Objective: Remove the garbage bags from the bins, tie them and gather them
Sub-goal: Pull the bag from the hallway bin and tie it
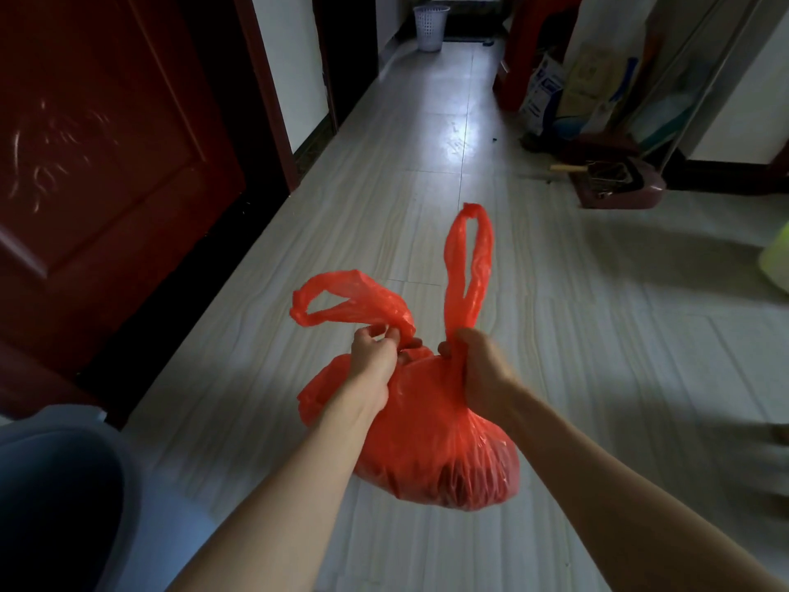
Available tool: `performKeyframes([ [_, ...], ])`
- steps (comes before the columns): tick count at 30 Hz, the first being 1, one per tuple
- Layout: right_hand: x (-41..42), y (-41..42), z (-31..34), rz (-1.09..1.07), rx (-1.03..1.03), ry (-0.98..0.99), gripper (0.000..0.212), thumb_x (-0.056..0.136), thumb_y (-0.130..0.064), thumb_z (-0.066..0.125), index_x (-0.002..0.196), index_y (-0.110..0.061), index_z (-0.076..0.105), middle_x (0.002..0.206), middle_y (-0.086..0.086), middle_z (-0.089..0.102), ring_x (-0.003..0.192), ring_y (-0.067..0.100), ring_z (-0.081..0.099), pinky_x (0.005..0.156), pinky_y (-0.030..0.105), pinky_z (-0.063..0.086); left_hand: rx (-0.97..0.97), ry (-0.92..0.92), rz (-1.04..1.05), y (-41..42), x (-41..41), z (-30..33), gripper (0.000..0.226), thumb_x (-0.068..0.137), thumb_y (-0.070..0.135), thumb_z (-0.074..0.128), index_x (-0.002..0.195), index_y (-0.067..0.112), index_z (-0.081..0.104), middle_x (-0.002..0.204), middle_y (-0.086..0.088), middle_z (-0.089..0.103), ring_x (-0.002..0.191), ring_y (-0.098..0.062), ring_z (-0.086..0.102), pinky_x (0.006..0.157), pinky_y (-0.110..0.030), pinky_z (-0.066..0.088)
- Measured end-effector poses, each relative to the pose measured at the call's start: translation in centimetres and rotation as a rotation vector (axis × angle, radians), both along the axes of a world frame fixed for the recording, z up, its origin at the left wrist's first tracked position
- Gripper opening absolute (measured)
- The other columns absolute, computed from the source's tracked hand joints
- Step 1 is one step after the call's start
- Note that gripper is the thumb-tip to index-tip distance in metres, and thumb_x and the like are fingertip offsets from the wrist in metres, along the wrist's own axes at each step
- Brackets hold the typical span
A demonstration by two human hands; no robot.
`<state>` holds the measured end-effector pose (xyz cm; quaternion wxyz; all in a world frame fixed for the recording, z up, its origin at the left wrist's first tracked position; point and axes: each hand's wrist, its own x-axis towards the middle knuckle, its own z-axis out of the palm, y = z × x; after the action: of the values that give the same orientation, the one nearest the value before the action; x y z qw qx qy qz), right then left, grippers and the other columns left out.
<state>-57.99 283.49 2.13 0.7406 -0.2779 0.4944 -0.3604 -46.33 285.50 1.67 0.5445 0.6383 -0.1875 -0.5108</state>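
No readable text anywhere. Blue printing on the white sack (541, 89) by the right wall too blurred to make out; faint markings on the cardboard box (591, 81) likewise illegible.

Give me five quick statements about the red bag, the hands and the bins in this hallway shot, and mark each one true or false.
1. Each hand grips one handle of the red garbage bag. True: the left hand holds the left handle loop, the right hand the right handle loop.
2. The bag is lying flat and empty. False: it bulges with contents and is held up by the handles.
3. A white slotted bin stands at the far end of the hallway. True.
4. The handle loops are tied into a finished bow. False: both loops stick out apart, one in each hand.
5. The blue-grey bin sits at the right edge. False: it is at the lower left.
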Motion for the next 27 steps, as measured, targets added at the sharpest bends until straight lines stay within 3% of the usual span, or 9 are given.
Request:
performKeyframes([
  [5, 0.5, 0.4, -0.8, -0.022, -0.283, 0.133, 0.033, 0.094, -0.003, 0.033, 0.080, -0.018, 0.060, 0.057, -0.001, 0.041, 0.050, 0.008, 0.038, 0.047, 0.016, 0.031, -0.016, 0.037, 0.003, 0.2, 0.5, -0.2, 0.020, 0.088, 0.002, 0.056, 0.069, 0.008, 0.061, 0.038, 0.003, 0.061, 0.038, -0.007, 0.061, 0.038, -0.014, 0.046],
  [8, 0.7, 0.7, -0.9, 0.010, -0.529, 0.324, 0.032, 0.089, 0.003, 0.040, 0.071, -0.016, 0.060, 0.055, -0.004, 0.045, 0.049, 0.005, 0.039, 0.046, 0.017, 0.032, 0.007, -0.205, -0.114, 0.3, 0.2, -0.2, 0.027, 0.086, 0.011, 0.060, 0.060, 0.016, 0.062, 0.038, 0.007, 0.060, 0.038, -0.002, 0.058, 0.042, -0.011, 0.045],
  [10, 0.8, 0.8, -1.0, 0.121, -0.669, 0.502, 0.031, 0.086, 0.005, 0.043, 0.099, -0.009, 0.067, 0.073, -0.003, 0.065, 0.063, -0.004, 0.054, 0.058, 0.014, 0.040, 0.010, -0.376, -0.238, 0.2, 0.1, -0.3, 0.028, 0.087, 0.014, 0.055, 0.061, 0.021, 0.061, 0.054, 0.004, 0.063, 0.052, -0.009, 0.057, 0.056, -0.019, 0.045],
  [12, 0.5, 0.6, -1.3, 0.188, -0.704, 0.625, 0.047, 0.088, 0.002, 0.045, 0.132, -0.014, 0.048, 0.103, 0.006, 0.068, 0.093, 0.008, 0.061, 0.071, 0.012, 0.040, 0.002, -0.286, -0.350, 0.6, 0.2, -0.1, 0.021, 0.082, 0.015, 0.052, 0.063, 0.019, 0.058, 0.064, -0.001, 0.057, 0.060, -0.014, 0.050, 0.064, -0.028, 0.039],
  [15, 0.0, 0.6, -1.7, 0.277, -0.733, 0.721, 0.066, 0.090, -0.006, 0.048, 0.145, -0.027, 0.017, 0.097, 0.007, 0.067, 0.087, 0.021, 0.060, 0.067, 0.015, 0.037, -0.085, 0.053, -0.596, 1.2, 0.8, 0.2, 0.019, 0.072, 0.033, 0.053, 0.076, 0.017, 0.062, 0.067, 0.000, 0.054, 0.059, -0.009, 0.047, 0.059, -0.023, 0.036],
  [17, -0.1, 0.7, -1.8, 0.351, -0.761, 0.755, 0.077, 0.090, -0.011, 0.051, 0.145, -0.031, 0.001, 0.105, 0.014, 0.068, 0.095, 0.031, 0.063, 0.076, 0.026, 0.041, -0.125, 0.021, -0.640, 1.4, 0.8, 0.4, 0.025, 0.080, 0.047, 0.057, 0.083, 0.025, 0.069, 0.072, 0.006, 0.066, 0.064, -0.005, 0.058, 0.058, -0.017, 0.043],
  [19, 0.3, 0.9, -1.7, 0.382, -0.807, 0.809, 0.085, 0.087, -0.012, 0.054, 0.145, -0.028, -0.006, 0.102, 0.017, 0.069, 0.094, 0.035, 0.064, 0.072, 0.026, 0.039, -0.124, -0.128, -0.419, 1.2, 0.3, 0.1, 0.026, 0.086, 0.047, 0.055, 0.081, 0.024, 0.068, 0.072, 0.008, 0.070, 0.064, -0.006, 0.062, 0.054, -0.015, 0.046],
  [23, 0.8, 0.8, -1.2, 0.315, -0.468, 0.495, 0.096, 0.083, -0.013, 0.063, 0.145, -0.013, -0.011, 0.109, 0.021, 0.065, 0.088, 0.025, 0.063, 0.072, 0.030, 0.048, -0.002, -0.023, -0.057, 0.4, 0.0, 0.1, 0.031, 0.093, 0.037, 0.048, 0.077, 0.015, 0.062, 0.050, 0.004, 0.065, 0.046, -0.010, 0.062, 0.045, -0.017, 0.049],
  [27, -0.7, 0.4, -0.1, 0.415, -0.044, -0.128, 0.039, 0.086, -0.026, 0.054, 0.115, -0.001, 0.057, 0.102, 0.019, 0.069, 0.092, 0.024, 0.068, 0.084, 0.033, 0.056, -0.044, 0.028, -0.163, 0.7, 1.0, -0.3, 0.034, 0.093, 0.035, 0.049, 0.064, 0.019, 0.057, 0.039, 0.008, 0.048, 0.037, -0.003, 0.052, 0.042, -0.014, 0.047],
])
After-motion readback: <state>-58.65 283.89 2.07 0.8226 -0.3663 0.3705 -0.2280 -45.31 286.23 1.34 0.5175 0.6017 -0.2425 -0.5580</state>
